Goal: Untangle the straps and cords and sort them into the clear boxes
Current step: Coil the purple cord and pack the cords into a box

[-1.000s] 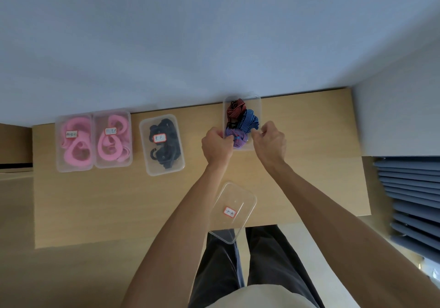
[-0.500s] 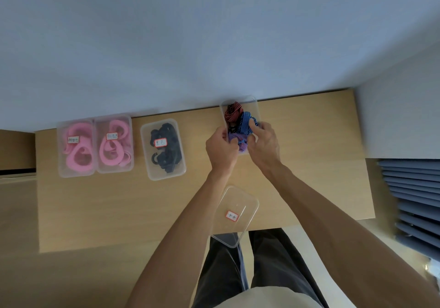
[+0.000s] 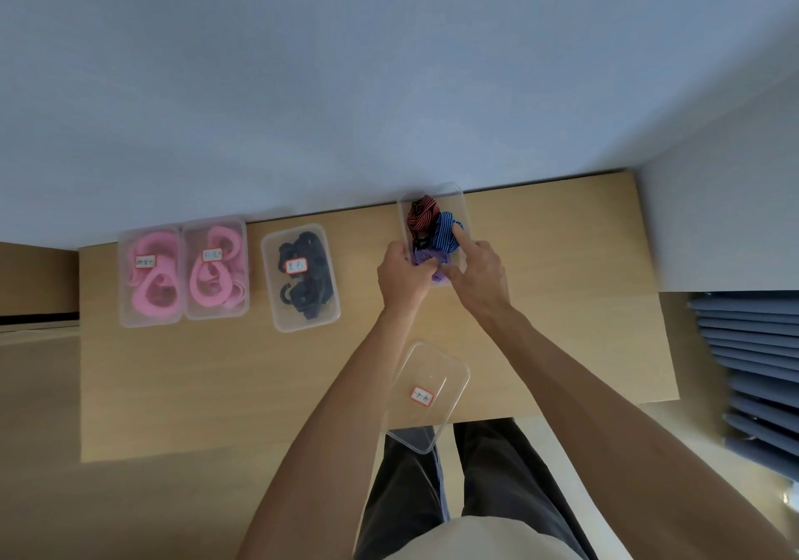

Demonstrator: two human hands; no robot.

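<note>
At the desk's far edge, our right hand (image 3: pixel 477 272) has shifted, forefinger now pressing the blue strap (image 3: pixel 444 233) down; left hand (image 3: pixel 404 276) grips the clear box (image 3: pixel 466 213): packing nearly done

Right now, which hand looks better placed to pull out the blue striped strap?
Probably the right hand: its forefinger already rests on the blue striped strap, while the left hand grips the purple strap.
</note>
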